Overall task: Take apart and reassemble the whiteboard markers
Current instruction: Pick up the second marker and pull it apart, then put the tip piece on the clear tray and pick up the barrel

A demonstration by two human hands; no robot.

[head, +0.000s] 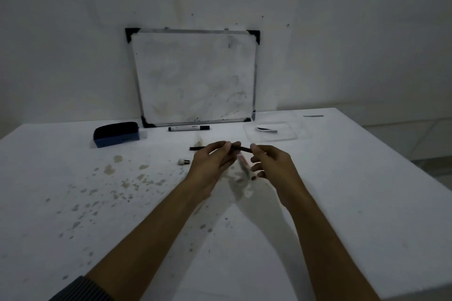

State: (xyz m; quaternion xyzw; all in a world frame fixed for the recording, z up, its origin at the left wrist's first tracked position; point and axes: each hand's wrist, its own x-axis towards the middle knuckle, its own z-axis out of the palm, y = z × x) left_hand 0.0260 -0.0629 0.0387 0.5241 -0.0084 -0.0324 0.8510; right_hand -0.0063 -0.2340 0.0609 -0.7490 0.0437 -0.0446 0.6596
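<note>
Nearest to the camera, two bare forearms reach forward over the white table (367, 178), and a striped dark sleeve (80, 288) shows at the lower left corner. The table surface has many small brownish stains (110, 170) on its left part. Above the middle of the table the left hand (212, 162) pinches a thin dark rod (242, 148), which looks like the ink core of a marker, between thumb and fingers; the rod goes to the right toward the right hand (271, 166). The tip of the right thumb is just at the rod's right end, but it is blurred and I cannot tell if this hand really holds it; its other fingers are curled loosely. Between the two hands and a little lower is a white marker barrel (244, 165), blurred, so I cannot tell which hand supports it. On the table just left of the left hand lies a small white cap piece (183, 161), and a little farther a dark stick (197, 148). Farther away lie a blue eraser (117, 134) on the left, a whole whiteboard marker (188, 128) in the middle and a clear plastic tray (291, 133) on the right. A small whiteboard (195, 76) leans on the wall behind them.
</note>
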